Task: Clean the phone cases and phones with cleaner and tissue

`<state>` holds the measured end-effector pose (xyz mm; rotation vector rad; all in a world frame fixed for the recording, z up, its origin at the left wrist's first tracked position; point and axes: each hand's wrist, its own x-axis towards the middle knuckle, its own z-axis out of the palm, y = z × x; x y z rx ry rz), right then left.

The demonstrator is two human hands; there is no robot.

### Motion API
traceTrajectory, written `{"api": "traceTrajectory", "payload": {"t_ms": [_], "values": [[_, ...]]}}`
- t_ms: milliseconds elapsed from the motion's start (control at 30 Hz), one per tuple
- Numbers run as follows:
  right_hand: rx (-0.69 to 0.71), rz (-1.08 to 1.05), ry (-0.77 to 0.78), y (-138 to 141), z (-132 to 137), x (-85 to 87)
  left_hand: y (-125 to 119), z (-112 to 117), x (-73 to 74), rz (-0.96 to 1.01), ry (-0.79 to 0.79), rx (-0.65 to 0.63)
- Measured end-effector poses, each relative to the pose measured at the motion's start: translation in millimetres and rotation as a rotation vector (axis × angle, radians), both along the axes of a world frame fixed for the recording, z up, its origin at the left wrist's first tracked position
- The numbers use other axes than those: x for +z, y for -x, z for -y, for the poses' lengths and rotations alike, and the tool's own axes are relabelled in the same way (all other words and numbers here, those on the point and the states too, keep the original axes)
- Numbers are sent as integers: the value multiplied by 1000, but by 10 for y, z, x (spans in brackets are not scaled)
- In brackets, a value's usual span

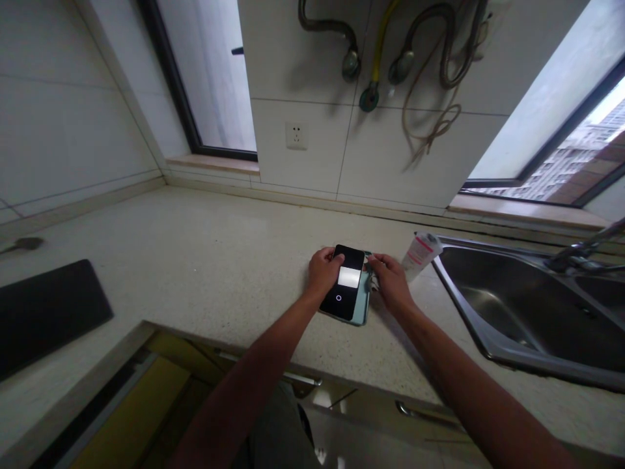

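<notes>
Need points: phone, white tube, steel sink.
Smartphone (pixel 338 307), head view, on the dark lower part of its screen.
White tube (pixel 420 255), head view, on its pink-printed body.
Steel sink (pixel 456 303), head view, on its left rim.

left hand (pixel 323 273): bare | right hand (pixel 391 281): bare | forearms (pixel 244 371): bare | worn at torso: grey fabric garment (pixel 273 433)

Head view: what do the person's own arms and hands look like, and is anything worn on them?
The left hand and right hand are bare, with no gloves, and no watch or bracelet shows at either wrist. The left forearm and right forearm are bare, with no sleeve showing. Grey clothing shows between the arms.
</notes>
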<state>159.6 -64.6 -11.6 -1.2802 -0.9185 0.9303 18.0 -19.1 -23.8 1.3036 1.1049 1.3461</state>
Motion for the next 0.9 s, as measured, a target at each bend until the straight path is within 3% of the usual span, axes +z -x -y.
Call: {"api": "traceTrajectory", "payload": {"t_ms": [167, 433, 900], "values": [[-31, -47, -59, 56, -3, -78, -31, 25, -8, 158, 85, 10], [-14, -86, -174, 76, -7, -145, -63, 108, 37, 312, 80, -48], [104, -303, -69, 233, 77, -83, -46, 113, 63, 449, 59, -79]]}}
